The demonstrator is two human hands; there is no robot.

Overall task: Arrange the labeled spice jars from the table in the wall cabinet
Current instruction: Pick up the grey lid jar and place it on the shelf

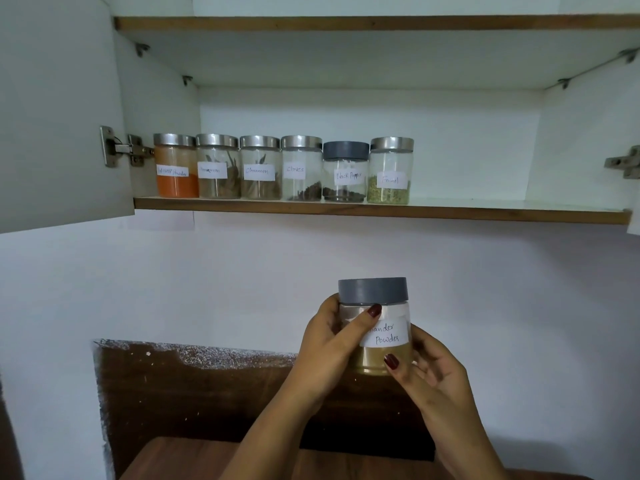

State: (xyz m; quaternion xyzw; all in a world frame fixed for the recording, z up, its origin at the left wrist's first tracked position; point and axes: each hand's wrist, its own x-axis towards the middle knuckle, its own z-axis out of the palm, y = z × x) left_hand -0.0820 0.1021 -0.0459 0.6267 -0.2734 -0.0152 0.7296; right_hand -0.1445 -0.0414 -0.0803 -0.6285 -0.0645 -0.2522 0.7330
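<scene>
Six labeled spice jars stand in a row, nearly touching, along the left half of the lower shelf (485,212) of an open white wall cabinet. From the left they are a jar of orange powder (176,169) whose label is too blurred to read, a jar of brown pieces (218,168) with an unreadable label, a Cinnamon jar (260,171), a Cloves jar (301,169), a Black Pepper jar (345,174) with a grey lid, and a Fennel jar (390,173). The other five have silver lids. The right half of the shelf is bare. The cabinet door (59,116) hangs open at the left on a metal hinge (117,147). Below the cabinet, in front of the white wall, a person holds a seventh jar upright in both hands. This grey-lidded jar (377,327) contains tan powder, and its label shows "ander Powder". The left hand (329,344) grips the upper part of the jar, thumb lying across the front and covering the start of the label. The right hand (429,375) grips the lower part, thumb pressed on the front near the base. A dark brown panel (194,393) and a wooden table (207,459) lie beneath.
</scene>
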